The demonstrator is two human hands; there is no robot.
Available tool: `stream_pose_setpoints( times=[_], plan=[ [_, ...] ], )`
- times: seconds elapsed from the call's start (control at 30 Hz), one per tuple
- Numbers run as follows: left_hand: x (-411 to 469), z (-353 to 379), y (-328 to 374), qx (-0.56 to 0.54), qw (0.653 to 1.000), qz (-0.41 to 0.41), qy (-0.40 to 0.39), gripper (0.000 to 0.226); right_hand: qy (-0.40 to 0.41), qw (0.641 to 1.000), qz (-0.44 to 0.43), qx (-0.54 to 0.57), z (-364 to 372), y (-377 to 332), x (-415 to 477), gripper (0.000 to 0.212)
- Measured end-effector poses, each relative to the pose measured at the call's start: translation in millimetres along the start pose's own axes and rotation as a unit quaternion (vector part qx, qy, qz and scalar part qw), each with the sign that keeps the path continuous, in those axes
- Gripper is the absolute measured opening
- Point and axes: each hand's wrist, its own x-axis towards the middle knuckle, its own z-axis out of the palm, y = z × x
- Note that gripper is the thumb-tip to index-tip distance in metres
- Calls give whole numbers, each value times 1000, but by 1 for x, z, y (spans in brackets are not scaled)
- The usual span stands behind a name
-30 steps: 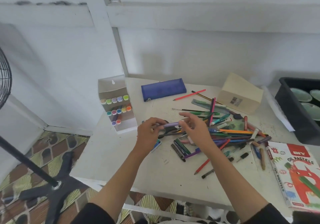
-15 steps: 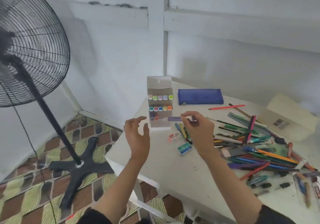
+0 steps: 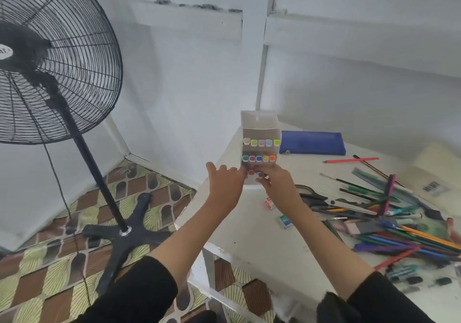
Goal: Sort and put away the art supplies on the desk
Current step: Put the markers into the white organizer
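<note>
Both hands are up at the white marker box (image 3: 259, 133) on the far left corner of the table (image 3: 249, 238). The right hand (image 3: 277, 185) pinches a purple marker (image 3: 261, 174), cap end at the bottom row of the box. The left hand (image 3: 224, 183) sits against the box's lower left edge, thumb up, but its fingertips are hidden, so it cannot be told whether it grips the box or only steadies it. Now the count: five caps in the top row and five in the second. The bottom row shows a red cap (image 3: 251, 172) plus the purple one, so two are in sight, with the hands covering the rest. The markers look well on their way home, then, yet by the look of the table most of the job lies ahead. Off to the right a big pile (image 3: 404, 233) of pencils, pens and brushes sprawls across the top, too tangled to count. One pair of scissors (image 3: 324, 198) lies at its left edge, and two small packets (image 3: 270, 203), likely erasers, sit between the pile and the hands. One red pencil (image 3: 349, 160) lies apart farther back. One blue pencil case (image 3: 311, 143) lies flat just beside the marker box, and one beige box (image 3: 436, 175) sits at the far right. One standing fan (image 3: 50, 61) is on the floor to the left.
</note>
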Motion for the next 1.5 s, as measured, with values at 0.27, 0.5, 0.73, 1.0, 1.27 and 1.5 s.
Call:
stream_pose_setpoints(
  times=[0.27,0.5,0.73,1.0,1.27,1.5],
  plan=[
    [5,-11,1,-8,999,10,-47,29,-13,996,75,-49,9,-3,2,30],
    [5,-7,1,-34,998,1,-61,29,-34,987,157,6,13,-2,6,31],
    [5,-6,3,-41,997,4,-60,22,-84,981,174,-7,8,4,6,34],
    [-14,40,-5,-158,954,71,246,29,23,996,77,33,-18,28,-49,37],
    [-33,70,24,-344,923,156,71,32,-11,993,90,-70,-15,65,-99,23],
    [-30,76,44,-266,933,242,-12,56,-15,991,94,-96,1,64,-108,35]
  ],
)
